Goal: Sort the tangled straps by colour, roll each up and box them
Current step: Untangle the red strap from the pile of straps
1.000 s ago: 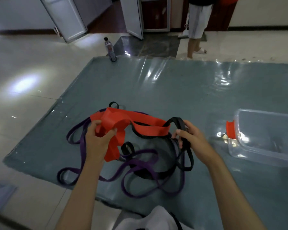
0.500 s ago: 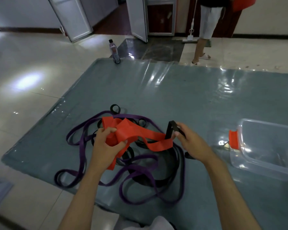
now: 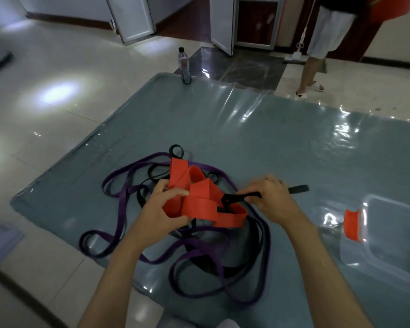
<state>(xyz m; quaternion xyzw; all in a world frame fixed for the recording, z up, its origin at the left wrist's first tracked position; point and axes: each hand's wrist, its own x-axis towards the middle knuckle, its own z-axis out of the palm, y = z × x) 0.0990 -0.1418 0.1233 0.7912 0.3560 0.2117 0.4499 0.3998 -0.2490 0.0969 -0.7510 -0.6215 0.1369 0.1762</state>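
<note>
Grey plastic sheeting [image 3: 258, 129] over pale tiles carries the tangle. Left of the red strap [image 3: 206, 204], purple strap [image 3: 128, 190] loops sprawl loose. Your left hand [image 3: 161, 209] has its fingers curled round the red strap's bunched folds; since a moment ago your right hand [image 3: 268, 200] has drawn the pinched black strap [image 3: 298, 189] out rightward, towards the clear box [image 3: 388, 233], so separation is progressing.

My blue-grey mat [image 3: 258, 129] covers the tiled floor [image 3: 45, 129] — tangled straps [image 3: 199, 254] near its front edge, clear box [image 3: 388, 237] right, bottle [image 3: 183, 63] at the far corner.
</note>
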